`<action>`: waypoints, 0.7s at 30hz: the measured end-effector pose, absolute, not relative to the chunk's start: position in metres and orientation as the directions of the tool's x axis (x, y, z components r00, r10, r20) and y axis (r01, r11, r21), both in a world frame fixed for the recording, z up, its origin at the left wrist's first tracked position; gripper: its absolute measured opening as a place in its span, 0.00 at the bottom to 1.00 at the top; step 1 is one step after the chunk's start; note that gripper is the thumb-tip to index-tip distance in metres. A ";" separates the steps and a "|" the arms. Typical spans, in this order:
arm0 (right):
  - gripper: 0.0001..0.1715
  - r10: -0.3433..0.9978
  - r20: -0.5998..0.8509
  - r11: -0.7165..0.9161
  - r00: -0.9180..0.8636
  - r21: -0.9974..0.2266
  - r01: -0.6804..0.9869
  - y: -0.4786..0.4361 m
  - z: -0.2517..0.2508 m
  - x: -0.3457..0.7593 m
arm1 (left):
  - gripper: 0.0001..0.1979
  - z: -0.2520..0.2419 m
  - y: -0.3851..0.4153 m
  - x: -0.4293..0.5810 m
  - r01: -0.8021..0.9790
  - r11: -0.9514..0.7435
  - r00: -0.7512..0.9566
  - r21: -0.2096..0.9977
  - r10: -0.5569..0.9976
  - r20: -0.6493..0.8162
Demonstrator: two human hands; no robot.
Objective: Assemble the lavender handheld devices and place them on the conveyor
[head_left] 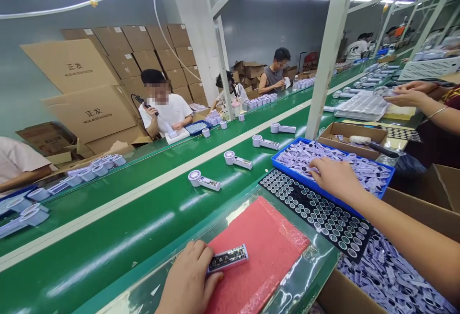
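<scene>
Long green conveyor belts [108, 218] are running down this bright workshop, and we're looking across them toward stacked cardboard boxes [143, 50], where a co-worker in a white T-shirt [168, 112] is holding a black-handled tool [147, 107] up near the far belt. Along the nearer belt, small white handheld fans [233, 158] are sitting in a spaced line. Down at the front, we're seeing the left hand [189, 278] clenched around the end of a white handle [228, 259] with a black circuit strip showing along its top, and that handle is resting on a pink foam mat [258, 251]. Over on the right, the right hand [334, 177] is reaching into a blue plastic tray [341, 153] heaped with small white parts [359, 170]; its fingertips are touching the pile, though we can't tell whether they're gripping anything. Between the mat and the tray, a black holder [316, 211] is lying packed with rows of round pieces. Past the tray, a shallow cardboard box [352, 136] is sitting open, and another person's hands [406, 96] are working at the upper right, just beyond a white stacked tray [361, 105].
</scene>
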State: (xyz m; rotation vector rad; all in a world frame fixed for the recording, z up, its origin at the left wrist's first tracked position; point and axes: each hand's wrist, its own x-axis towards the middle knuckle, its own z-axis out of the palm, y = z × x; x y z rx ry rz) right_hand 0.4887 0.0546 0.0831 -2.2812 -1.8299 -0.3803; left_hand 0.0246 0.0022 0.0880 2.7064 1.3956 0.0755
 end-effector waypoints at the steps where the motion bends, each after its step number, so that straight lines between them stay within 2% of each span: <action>1: 0.11 0.926 0.322 -0.199 0.197 -0.027 0.980 0.053 0.082 0.485 | 0.05 0.090 0.001 0.026 0.814 -0.573 0.576 0.098 0.817 0.000; 4: 0.10 0.941 0.309 -0.089 0.138 -0.165 0.982 0.047 0.077 0.457 | 0.07 0.095 -0.002 0.028 0.820 -0.563 0.565 0.100 0.825 0.007; 6: 0.12 0.949 0.313 0.088 0.028 -0.352 0.932 0.040 0.074 0.423 | 0.12 0.096 -0.004 0.027 0.807 -0.569 0.573 0.159 0.819 0.027; 8: 0.15 0.935 0.339 0.293 -0.107 -0.566 0.771 0.028 0.073 0.378 | 0.20 0.096 -0.005 0.025 0.767 -0.588 0.593 0.258 0.803 0.068; 10: 0.16 0.910 0.334 0.412 -0.244 -0.680 0.607 0.013 0.075 0.332 | 0.25 0.095 -0.007 0.021 0.722 -0.593 0.595 0.356 0.795 0.119; 13: 0.14 0.857 0.307 0.494 -0.415 -0.723 0.484 -0.006 0.077 0.277 | 0.26 0.093 -0.013 0.017 0.681 -0.578 0.567 0.450 0.805 0.176; 17: 0.11 0.818 0.308 0.553 -0.486 -0.655 0.515 -0.011 0.073 0.242 | 0.24 0.091 -0.019 0.016 0.627 -0.582 0.545 0.518 0.803 0.242; 21: 0.09 0.776 0.321 0.610 -0.542 -0.599 0.519 -0.007 0.068 0.238 | 0.14 0.088 -0.019 0.019 0.586 -0.598 0.532 0.546 0.793 0.297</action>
